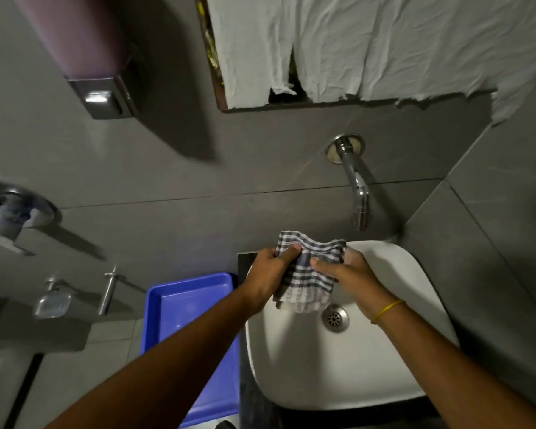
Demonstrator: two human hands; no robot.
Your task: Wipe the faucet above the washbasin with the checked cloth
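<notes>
A checked grey-and-white cloth (307,274) hangs folded over the white washbasin (384,351). My left hand (270,274) grips its left edge and my right hand (350,277) grips its right side, thumb on the front. A chrome faucet (355,178) juts from the grey wall above the basin's back rim, up and right of the cloth. Neither hand touches the faucet. A yellow band circles my right wrist.
A blue tray (180,311) sits left of the basin. A soap dispenser (99,97) hangs on the wall at upper left. A mirror covered with white paper (384,41) is above the faucet. Chrome fittings (10,212) line the left wall. The drain (334,318) lies below the cloth.
</notes>
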